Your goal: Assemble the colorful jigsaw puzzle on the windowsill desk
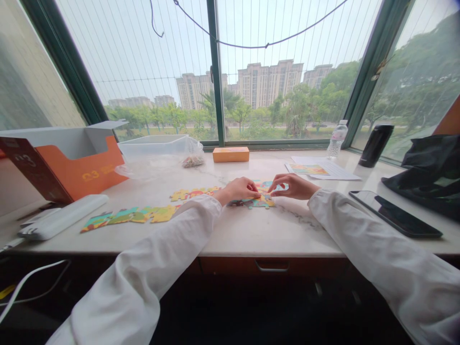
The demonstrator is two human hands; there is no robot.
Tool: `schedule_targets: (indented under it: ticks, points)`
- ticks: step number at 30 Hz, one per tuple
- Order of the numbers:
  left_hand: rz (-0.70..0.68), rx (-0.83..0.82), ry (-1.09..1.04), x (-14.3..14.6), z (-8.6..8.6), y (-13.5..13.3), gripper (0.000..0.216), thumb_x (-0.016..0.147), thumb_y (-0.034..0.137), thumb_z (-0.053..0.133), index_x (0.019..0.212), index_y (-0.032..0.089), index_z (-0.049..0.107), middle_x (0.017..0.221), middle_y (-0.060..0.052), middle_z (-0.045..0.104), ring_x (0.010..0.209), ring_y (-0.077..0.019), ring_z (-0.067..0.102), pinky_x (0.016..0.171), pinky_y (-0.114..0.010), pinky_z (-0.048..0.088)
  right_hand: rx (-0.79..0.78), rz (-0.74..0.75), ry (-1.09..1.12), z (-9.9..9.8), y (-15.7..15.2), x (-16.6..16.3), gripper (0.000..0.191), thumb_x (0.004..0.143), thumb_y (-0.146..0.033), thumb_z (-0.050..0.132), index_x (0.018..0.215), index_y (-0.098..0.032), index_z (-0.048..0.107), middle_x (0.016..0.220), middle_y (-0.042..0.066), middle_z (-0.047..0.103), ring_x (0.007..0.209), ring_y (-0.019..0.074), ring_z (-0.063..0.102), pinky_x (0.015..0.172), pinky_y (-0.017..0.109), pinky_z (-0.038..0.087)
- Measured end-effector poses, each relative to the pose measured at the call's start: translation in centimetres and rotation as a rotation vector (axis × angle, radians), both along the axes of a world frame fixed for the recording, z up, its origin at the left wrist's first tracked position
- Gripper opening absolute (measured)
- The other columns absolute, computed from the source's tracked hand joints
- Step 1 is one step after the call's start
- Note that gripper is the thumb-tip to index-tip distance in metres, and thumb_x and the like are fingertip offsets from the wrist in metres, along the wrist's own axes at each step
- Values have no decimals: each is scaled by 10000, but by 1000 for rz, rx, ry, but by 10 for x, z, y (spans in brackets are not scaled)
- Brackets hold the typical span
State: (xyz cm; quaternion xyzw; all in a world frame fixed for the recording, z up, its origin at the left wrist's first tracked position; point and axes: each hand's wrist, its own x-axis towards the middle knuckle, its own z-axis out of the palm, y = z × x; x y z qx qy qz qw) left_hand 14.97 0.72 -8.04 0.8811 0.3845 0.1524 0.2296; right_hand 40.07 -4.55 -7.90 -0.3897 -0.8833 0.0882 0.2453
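Note:
A partly joined jigsaw puzzle (268, 201) lies on the white marbled tabletop, with its colourful side up. My left hand (240, 189) rests on its left part, fingers together and pressed on a puzzle piece near the middle. From the right, my right hand (295, 186) reaches in with thumb and forefinger curled in a pinch at the puzzle's right part, on a piece mostly hidden by the fingertips. Left of my hands lie a joined strip of puzzle pieces (130, 215) and a second strip (189, 193) behind it, both partly covered by my left arm.
At left stand an orange box (86, 167), a white power strip (72, 215) and a clear plastic tub (154, 146). A small orange box (230, 155) sits by the window. Rightward are a picture sheet (309, 169), a water bottle (337, 139), a black flask (375, 145) and a phone (393, 213).

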Motion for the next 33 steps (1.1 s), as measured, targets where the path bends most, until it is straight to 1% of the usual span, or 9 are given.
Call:
schedule_targets:
  ticks: [2, 5, 8, 15, 19, 23, 27, 30, 33]
  points:
    - [3, 7, 0, 0, 0, 0, 377, 704, 500, 744, 895, 177, 782, 876, -49, 758, 773, -177, 663, 654, -235, 472, 16, -24, 0, -1, 1, 0, 381, 851, -592, 654, 932, -251, 802, 914, 68, 705, 745, 164, 590, 728, 290, 438]
    - [8, 12, 7, 0, 0, -1, 379, 706, 502, 741, 898, 179, 780, 869, -47, 756, 775, -178, 664, 651, -235, 472, -18, -32, -34, -5, 3, -1, 350, 839, -578, 672, 891, -258, 803, 884, 52, 708, 723, 157, 579, 701, 282, 425]
    - [10, 16, 19, 0, 0, -1, 374, 704, 499, 740, 901, 183, 779, 867, -43, 755, 783, -182, 666, 654, -238, 474, -61, -26, -58, -7, 3, -2, 349, 830, -574, 677, 893, -254, 801, 882, 48, 712, 714, 154, 567, 685, 279, 417]
    - [21, 36, 39, 2, 0, 0, 360, 703, 491, 739, 904, 195, 786, 864, -35, 752, 776, -180, 663, 665, -244, 474, -75, -36, -61, -6, 2, -4, 353, 833, -570, 670, 898, -251, 804, 886, 50, 713, 709, 150, 557, 684, 277, 414]
    - [33, 35, 54, 3, -1, 1, 359, 700, 499, 745, 902, 205, 783, 859, -26, 751, 786, -180, 663, 655, -241, 467, -95, -56, -38, -11, 6, -3, 408, 818, -612, 663, 903, -241, 810, 858, 57, 706, 693, 150, 542, 672, 278, 418]
    - [35, 59, 84, 3, -1, 1, 364, 716, 517, 734, 916, 216, 776, 893, -20, 753, 797, -178, 664, 659, -241, 461, -85, -56, -17, -13, 7, -2, 490, 842, -656, 610, 926, -220, 815, 847, 70, 700, 669, 145, 526, 661, 281, 414]
    - [21, 144, 159, 3, 2, -5, 334, 769, 531, 693, 921, 245, 774, 930, -8, 756, 822, -180, 658, 681, -247, 446, -72, -55, -19, -10, 4, -2, 542, 916, -656, 498, 895, -220, 819, 820, 70, 693, 675, 152, 548, 666, 283, 404]
    - [-3, 201, 201, 2, 5, -11, 310, 803, 536, 658, 945, 288, 776, 927, 7, 757, 813, -180, 654, 692, -255, 434, -55, -95, -1, -9, 4, -2, 584, 951, -648, 426, 875, -222, 817, 795, 67, 695, 659, 153, 563, 666, 284, 407]
    - [-26, 221, 223, 0, 9, -14, 316, 817, 551, 644, 979, 311, 771, 956, 12, 760, 820, -183, 658, 697, -257, 431, 0, -154, 4, -11, 6, 0, 605, 953, -655, 407, 847, -218, 811, 765, 64, 699, 621, 154, 554, 644, 288, 403]
